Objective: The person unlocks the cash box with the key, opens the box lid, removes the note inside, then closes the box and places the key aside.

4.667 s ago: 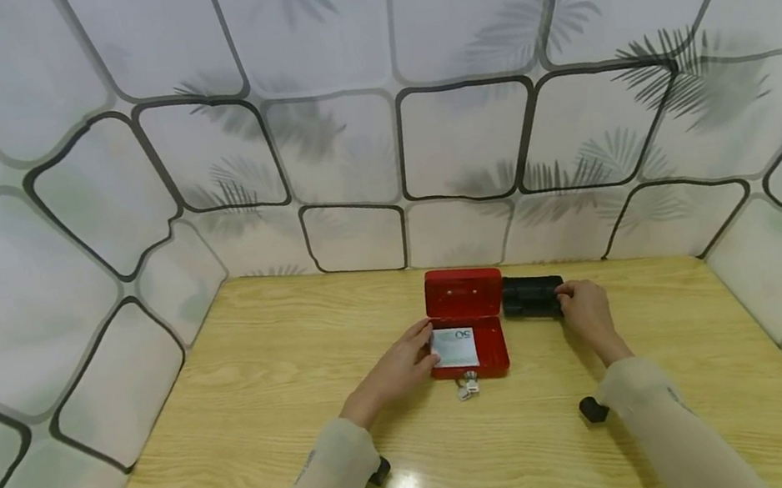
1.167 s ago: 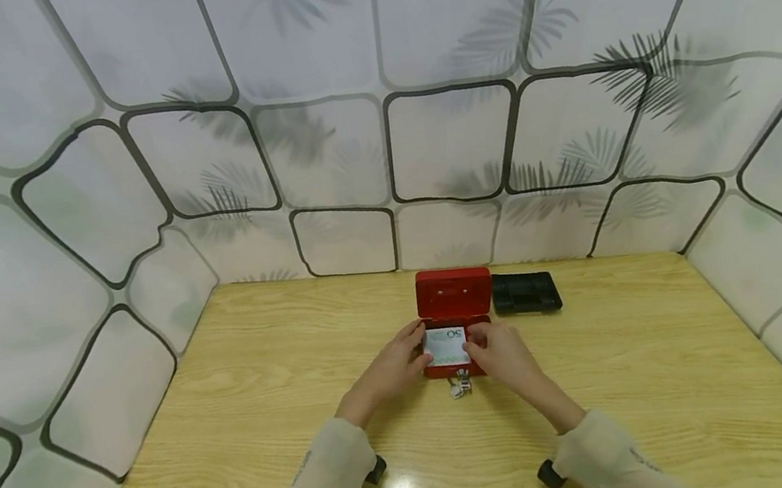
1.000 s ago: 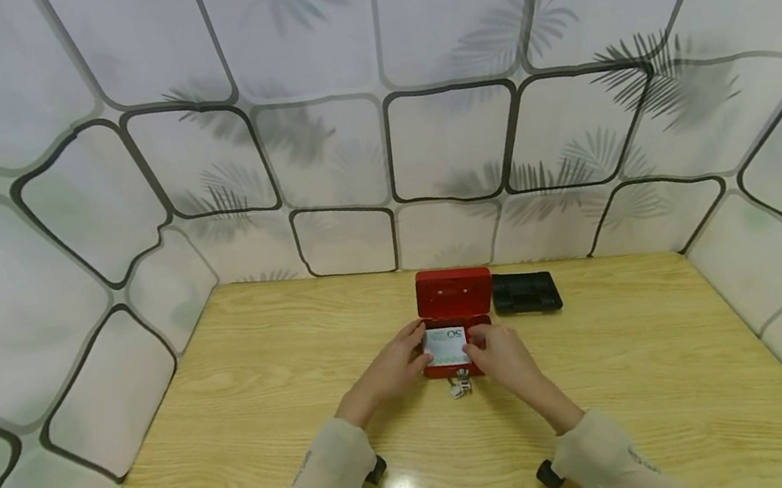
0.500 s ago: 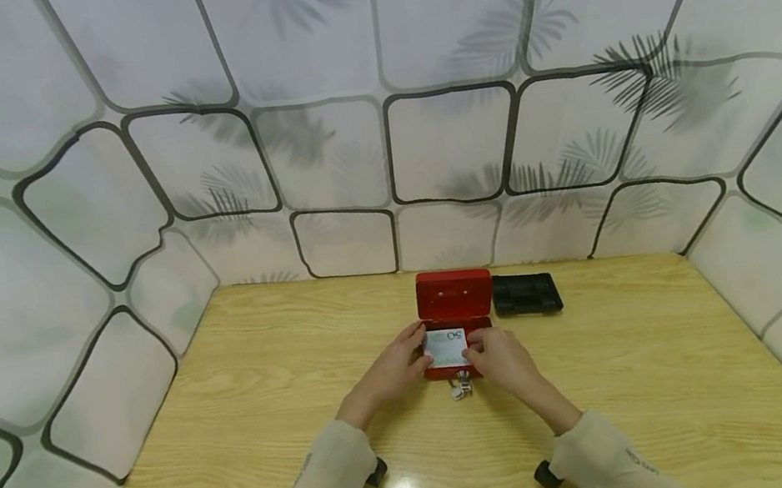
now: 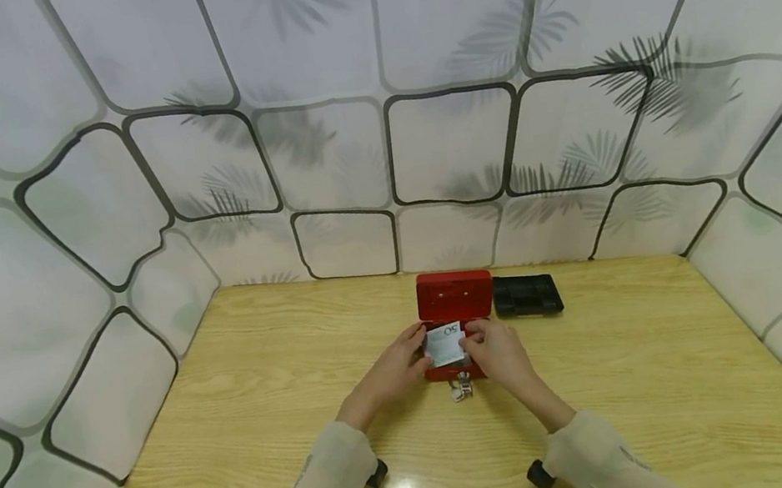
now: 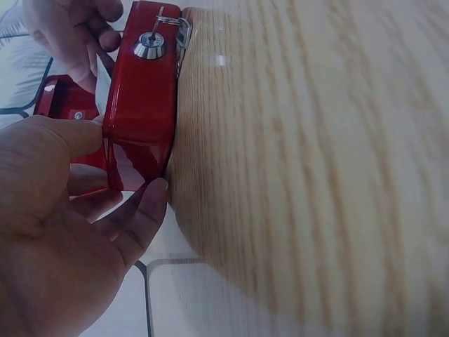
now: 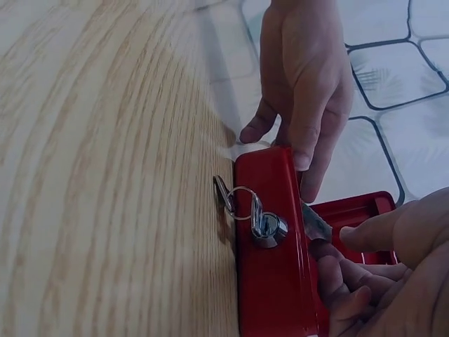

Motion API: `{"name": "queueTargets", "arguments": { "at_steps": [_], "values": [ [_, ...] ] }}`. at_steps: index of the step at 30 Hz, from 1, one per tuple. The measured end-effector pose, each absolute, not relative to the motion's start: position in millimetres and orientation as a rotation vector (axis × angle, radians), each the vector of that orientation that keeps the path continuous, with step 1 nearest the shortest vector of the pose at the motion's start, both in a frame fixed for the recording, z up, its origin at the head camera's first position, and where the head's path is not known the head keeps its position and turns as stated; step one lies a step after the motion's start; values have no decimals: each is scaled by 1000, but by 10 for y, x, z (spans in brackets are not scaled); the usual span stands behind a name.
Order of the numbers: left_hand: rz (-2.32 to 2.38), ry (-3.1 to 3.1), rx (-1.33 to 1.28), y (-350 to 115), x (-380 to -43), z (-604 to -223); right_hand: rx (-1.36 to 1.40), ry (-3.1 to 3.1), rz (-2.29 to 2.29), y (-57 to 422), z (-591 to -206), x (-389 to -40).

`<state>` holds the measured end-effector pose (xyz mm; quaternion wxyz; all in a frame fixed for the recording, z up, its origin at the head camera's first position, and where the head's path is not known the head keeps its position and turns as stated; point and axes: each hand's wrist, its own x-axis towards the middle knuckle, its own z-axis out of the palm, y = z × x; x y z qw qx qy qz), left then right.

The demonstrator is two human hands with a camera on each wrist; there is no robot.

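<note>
Since the frame half a second ago, the note (image 5: 444, 346) has gone from lying square in the box (image 5: 443, 374) to a slant, its right end now turned toward the back. From the head, the right hand (image 5: 499, 354) pinches the note by that right edge, while the left hand (image 5: 400, 365) holds the box at its left side; the lid (image 5: 455, 296) stands open behind, and the tray (image 5: 527, 294) lies on the table (image 5: 287, 361) just beyond the box's right side. The step in hand looks like shifting the note within the box, though whether it is being taken out or settled cannot be told. The next move, as judged here, calls for keeping that light pinch while the other hand steadies the box, so the note clears the rim without creasing. From the left wrist, the left thumb lies at the box's rim with fingers against the outer wall, and a pale strip of the note shows above the edge near the right fingers. From the right wrist, the lock (image 7: 270, 230) has one of the keys (image 7: 222, 194) in it and another hanging from the ring (image 7: 243, 203). Counted, that makes one box, one tray, one lock, one ring, two keys and one note on show; whether more notes lie beneath is hidden.
</note>
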<state>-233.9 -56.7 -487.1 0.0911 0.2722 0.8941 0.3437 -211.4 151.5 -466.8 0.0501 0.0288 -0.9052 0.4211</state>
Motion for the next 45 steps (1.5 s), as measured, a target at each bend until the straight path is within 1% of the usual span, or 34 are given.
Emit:
{"name": "queueTargets", "arguments": {
  "at_steps": [9,19,24,30,45],
  "values": [
    [1036,2652,810,-571,-2339,-4876,22,-2766,1444,1476,-4706,-2182],
    [1030,2650,798,-578,-2361,-4870,-60,-2770,1480,1494,-4685,-2191],
    [1009,2647,793,-577,-2365,-4878,-100,-2714,1560,1560,-4656,-2164],
    [994,2654,795,-579,-2362,-4871,-80,-2666,1590,1690,-4634,-2155],
    [1009,2651,804,-587,-2343,-4866,-125,-2563,1851,1943,-4336,-2085]
  ]
}}
